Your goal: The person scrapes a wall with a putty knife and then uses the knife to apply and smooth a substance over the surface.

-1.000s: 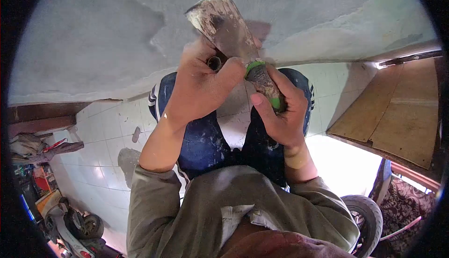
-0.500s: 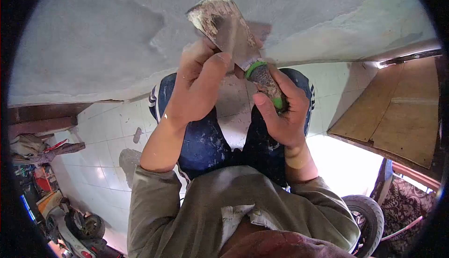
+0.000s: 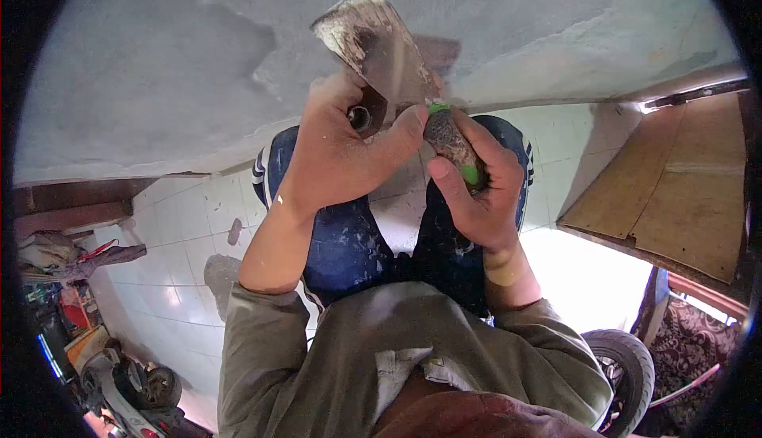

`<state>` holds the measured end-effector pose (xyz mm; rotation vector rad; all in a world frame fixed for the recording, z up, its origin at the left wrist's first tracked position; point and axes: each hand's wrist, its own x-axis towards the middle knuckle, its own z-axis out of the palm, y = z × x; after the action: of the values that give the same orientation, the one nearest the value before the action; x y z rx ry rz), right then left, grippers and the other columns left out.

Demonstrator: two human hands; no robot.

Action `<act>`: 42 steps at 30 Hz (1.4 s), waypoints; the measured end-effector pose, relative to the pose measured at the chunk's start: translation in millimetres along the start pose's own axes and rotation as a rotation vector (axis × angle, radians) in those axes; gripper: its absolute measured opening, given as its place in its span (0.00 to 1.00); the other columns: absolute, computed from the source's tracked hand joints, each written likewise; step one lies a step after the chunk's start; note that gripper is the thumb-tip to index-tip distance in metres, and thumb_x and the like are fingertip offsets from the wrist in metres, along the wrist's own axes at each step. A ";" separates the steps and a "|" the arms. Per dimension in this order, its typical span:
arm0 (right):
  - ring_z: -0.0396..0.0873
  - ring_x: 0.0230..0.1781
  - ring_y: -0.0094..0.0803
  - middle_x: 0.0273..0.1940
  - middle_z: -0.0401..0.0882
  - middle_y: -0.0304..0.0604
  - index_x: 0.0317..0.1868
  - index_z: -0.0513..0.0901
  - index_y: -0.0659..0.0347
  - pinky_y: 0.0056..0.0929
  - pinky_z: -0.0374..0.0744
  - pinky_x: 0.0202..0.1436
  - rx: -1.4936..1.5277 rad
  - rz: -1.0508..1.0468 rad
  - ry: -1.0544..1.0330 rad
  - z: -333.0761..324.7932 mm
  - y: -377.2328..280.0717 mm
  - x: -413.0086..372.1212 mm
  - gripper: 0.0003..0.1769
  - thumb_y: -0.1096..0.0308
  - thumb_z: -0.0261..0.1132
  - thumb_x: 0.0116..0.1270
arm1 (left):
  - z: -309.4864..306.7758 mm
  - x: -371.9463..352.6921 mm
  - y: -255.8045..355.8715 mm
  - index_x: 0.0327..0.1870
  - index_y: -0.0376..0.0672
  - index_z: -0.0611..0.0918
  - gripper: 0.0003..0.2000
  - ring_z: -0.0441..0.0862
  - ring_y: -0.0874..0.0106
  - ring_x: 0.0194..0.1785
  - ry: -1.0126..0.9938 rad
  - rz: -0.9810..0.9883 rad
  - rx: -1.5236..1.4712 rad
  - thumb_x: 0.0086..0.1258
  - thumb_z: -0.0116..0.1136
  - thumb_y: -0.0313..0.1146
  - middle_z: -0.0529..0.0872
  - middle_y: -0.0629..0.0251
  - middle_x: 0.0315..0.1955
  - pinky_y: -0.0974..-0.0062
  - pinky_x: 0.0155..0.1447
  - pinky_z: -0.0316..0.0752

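My right hand is wrapped round the worn, green-banded handle of a scraper. Its wide metal blade points up and to the left, crusted with pale, dried material near the far edge. My left hand is closed just below the blade, with its thumb reaching to where the blade meets the handle. A dark object with a round, ring-like end shows inside the left hand's grip; most of it is hidden by the fingers and the blade.
A grey, partly plastered wall rises right in front of me. White floor tiles lie around my knees. To the right is a wooden panel; behind me are a tire and a motorbike.
My left thumb has slid from the blade's face down toward the handle. The round end in my left hand has come into view. The scraper has shifted slightly left.
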<state>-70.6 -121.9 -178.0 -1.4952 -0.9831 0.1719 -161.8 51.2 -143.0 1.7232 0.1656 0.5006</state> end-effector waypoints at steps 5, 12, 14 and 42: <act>0.88 0.49 0.35 0.51 0.88 0.57 0.62 0.79 0.74 0.31 0.82 0.55 0.003 -0.006 -0.013 -0.2 -1.0 1.8 0.27 0.69 0.74 0.66 | 3.8 1.9 3.4 0.51 0.34 0.85 0.09 0.82 0.80 0.39 0.086 -0.035 0.034 0.76 0.62 0.30 0.88 0.68 0.41 0.80 0.42 0.78; 0.88 0.49 0.35 0.51 0.88 0.57 0.63 0.79 0.73 0.31 0.82 0.54 0.034 0.003 -0.046 -0.9 -1.9 1.9 0.28 0.70 0.74 0.66 | 5.4 15.1 15.6 0.42 0.36 0.87 0.13 0.78 0.84 0.31 0.442 -0.105 -0.077 0.73 0.69 0.39 0.84 0.74 0.27 0.82 0.35 0.73; 0.88 0.49 0.35 0.51 0.88 0.57 0.63 0.80 0.73 0.31 0.82 0.54 0.016 0.017 -0.052 -0.9 -4.0 2.7 0.28 0.70 0.75 0.65 | 1.4 16.2 12.8 0.42 0.36 0.87 0.14 0.78 0.83 0.31 0.469 -0.086 -0.172 0.72 0.70 0.40 0.84 0.74 0.28 0.81 0.35 0.74; 0.86 0.54 0.36 0.55 0.87 0.55 0.66 0.78 0.70 0.31 0.80 0.60 0.009 -0.021 -0.041 -0.2 -4.9 3.3 0.29 0.69 0.73 0.67 | -9.6 11.2 13.4 0.37 0.37 0.85 0.07 0.77 0.84 0.32 0.226 -0.290 -0.303 0.72 0.69 0.32 0.84 0.75 0.30 0.81 0.34 0.71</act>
<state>-70.7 -120.6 -172.2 -1.4774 -1.0293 0.1923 -157.9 61.1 -126.2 1.3178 0.4703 0.4767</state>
